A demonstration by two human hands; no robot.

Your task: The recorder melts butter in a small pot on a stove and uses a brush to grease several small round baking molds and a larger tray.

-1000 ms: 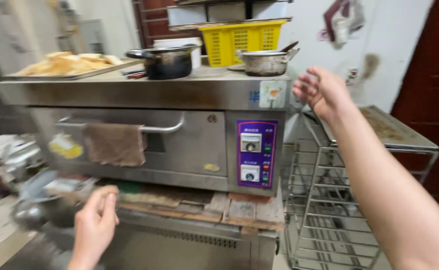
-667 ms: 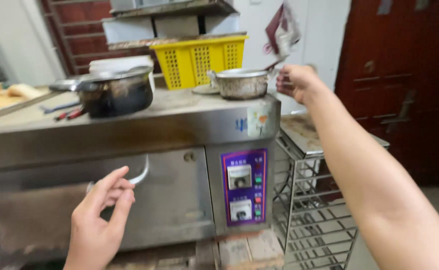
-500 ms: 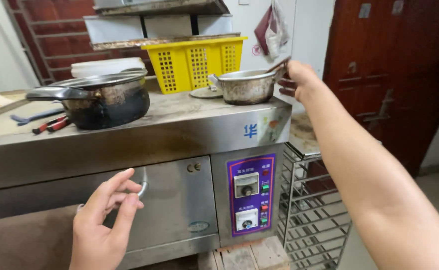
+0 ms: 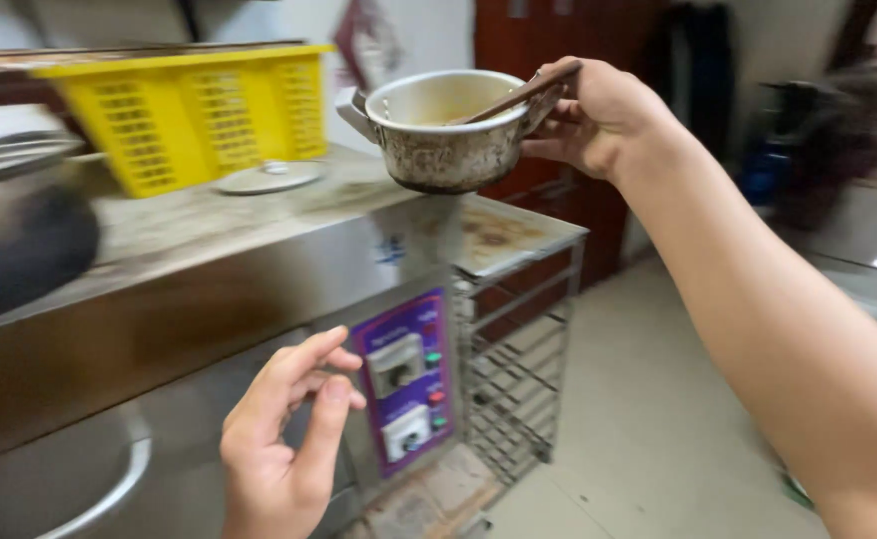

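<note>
My right hand (image 4: 603, 118) grips the rim of a stained metal pot (image 4: 446, 132) and holds it in the air just off the right end of the steel oven top (image 4: 229, 215). A brown stick-like utensil (image 4: 518, 94) leans out of the pot under my thumb. My left hand (image 4: 284, 444) hovers lower down in front of the oven, fingers loosely spread, holding nothing. It is close to the purple control panel (image 4: 403, 384).
A yellow plastic basket (image 4: 189, 110) and a round lid (image 4: 264, 178) sit on the oven top. A dark pot (image 4: 14, 235) is blurred at the left. A wire rack with a metal tray (image 4: 513, 329) stands right of the oven, with a dark red door (image 4: 568, 40) behind.
My right hand reached the metal pot on the oven top, took hold of it and lifted it off. The view swung right and closer. My left hand stayed low in front of the oven.
</note>
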